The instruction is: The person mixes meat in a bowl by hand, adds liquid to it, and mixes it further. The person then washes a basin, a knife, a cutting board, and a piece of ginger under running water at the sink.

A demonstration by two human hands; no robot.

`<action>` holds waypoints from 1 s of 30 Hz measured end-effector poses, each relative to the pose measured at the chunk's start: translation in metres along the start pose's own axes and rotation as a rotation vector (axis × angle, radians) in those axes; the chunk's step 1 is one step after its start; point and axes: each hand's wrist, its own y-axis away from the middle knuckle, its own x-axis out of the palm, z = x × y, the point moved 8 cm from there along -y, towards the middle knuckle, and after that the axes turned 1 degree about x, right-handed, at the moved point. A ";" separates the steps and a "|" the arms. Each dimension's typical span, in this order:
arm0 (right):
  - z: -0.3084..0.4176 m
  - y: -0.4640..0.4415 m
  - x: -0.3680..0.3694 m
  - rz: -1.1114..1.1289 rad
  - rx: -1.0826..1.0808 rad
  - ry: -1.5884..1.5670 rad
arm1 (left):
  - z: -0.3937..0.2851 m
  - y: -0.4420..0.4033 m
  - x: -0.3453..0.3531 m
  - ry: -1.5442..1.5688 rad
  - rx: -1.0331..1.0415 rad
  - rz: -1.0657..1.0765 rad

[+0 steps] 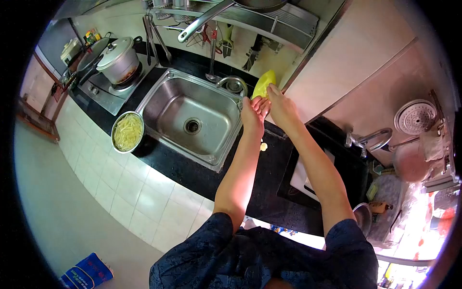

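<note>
Above the counter beyond the sink's right corner, my right hand point(284, 108) grips the rim of a yellow dish point(263, 84), tilted on its side. Close below it is my left hand point(253, 113), its palm turned up and its fingers apart and slightly bent. Whether anything small lies in that palm is too fine to tell. Beside my left wrist, a few small pale pieces point(263, 146) rest on the black counter point(260, 185). The curved sink faucet point(234, 80) reaches almost to my left thumb.
Left of my arms is a steel sink point(166, 91). A pot of pale cut strips point(128, 132) stands at the counter's front edge. Farther left, a pressure cooker point(119, 62) sits on the stove point(103, 98). Utensils hang behind; a pan point(262, 5) juts from the rack above.
</note>
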 end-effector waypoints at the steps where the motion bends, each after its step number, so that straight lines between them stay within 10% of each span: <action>1: 0.001 0.000 0.000 0.007 0.005 0.007 | 0.001 -0.003 0.000 -0.006 -0.006 -0.009; 9: 0.002 0.003 0.009 0.042 0.009 0.056 | 0.011 -0.023 -0.017 0.068 -0.029 0.099; 11: -0.002 0.000 0.014 0.261 0.305 -0.354 | 0.007 -0.007 -0.008 0.053 -0.019 0.063; 14: -0.008 0.004 0.016 -0.027 0.050 -0.026 | 0.017 0.015 -0.010 0.012 -0.042 -0.074; 17: -0.001 0.070 -0.039 -0.264 -0.016 -0.226 | 0.053 0.023 -0.021 0.142 -0.134 0.363; 19: -0.035 0.124 -0.034 -0.189 0.212 -0.440 | 0.067 0.062 -0.014 -0.176 -0.054 0.030; 24: -0.216 0.311 0.074 0.152 0.894 -0.463 | 0.178 0.081 -0.023 -0.420 -0.157 0.120; 30: -0.266 0.411 0.110 -0.040 0.855 -0.386 | 0.343 0.091 -0.060 -0.573 -0.420 0.086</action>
